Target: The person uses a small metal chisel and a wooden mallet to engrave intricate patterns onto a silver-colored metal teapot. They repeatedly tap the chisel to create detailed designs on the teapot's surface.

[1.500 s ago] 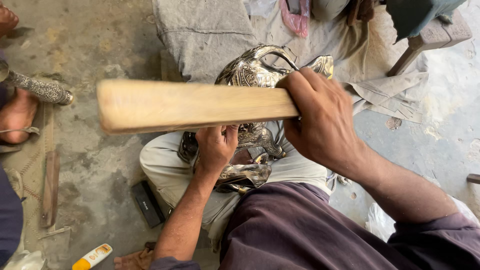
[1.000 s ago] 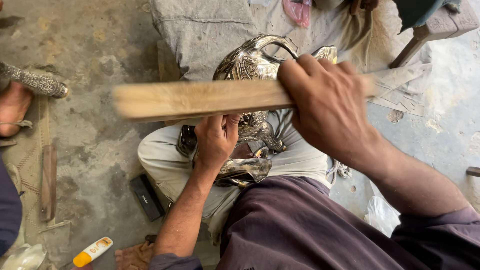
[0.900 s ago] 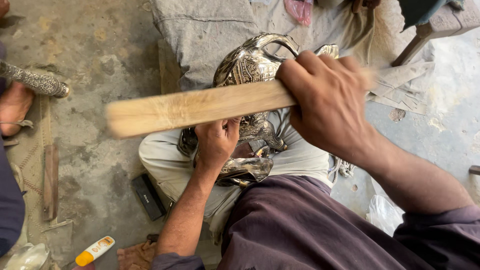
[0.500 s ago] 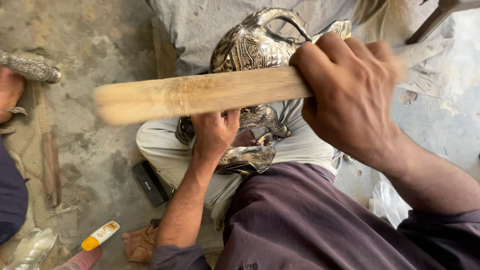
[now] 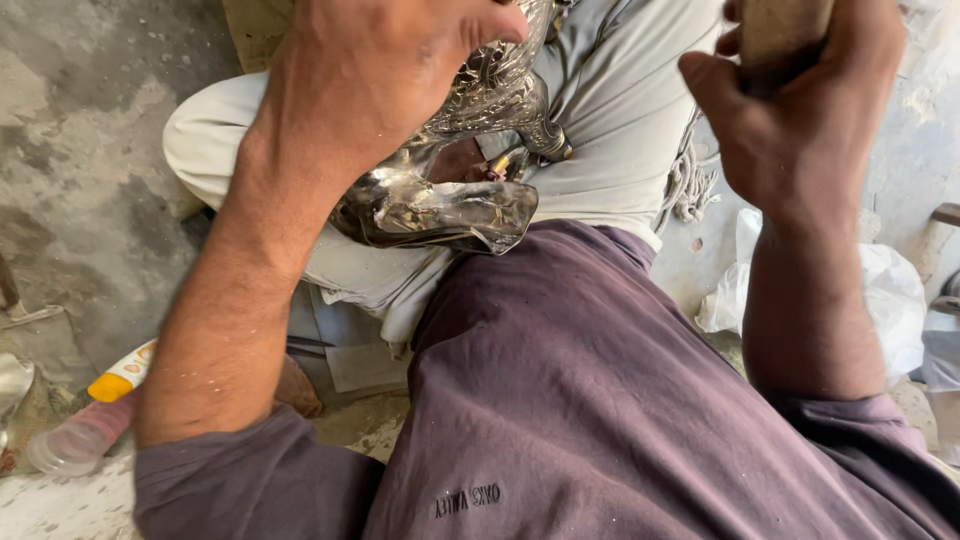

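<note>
An ornate, shiny embossed metal piece (image 5: 440, 200) rests on my lap against my light grey trousers (image 5: 620, 130). My left hand (image 5: 370, 70) lies over its upper part, gripping it from above. My right hand (image 5: 810, 100) is raised at the upper right, closed around the end of a wooden stick (image 5: 785, 30); only the stub of the stick shows at the top edge. The top of the metal piece is hidden behind my left hand.
A yellow and white tube with an orange cap (image 5: 120, 372) and a clear plastic bottle (image 5: 75, 440) lie on the concrete floor at lower left. A white plastic bag (image 5: 890, 310) sits at the right. My purple shirt (image 5: 600, 420) fills the foreground.
The camera has dropped much closer to my lap. The wooden stick, held flat across the metal piece before, is now lifted up and to the right, mostly out of frame.
</note>
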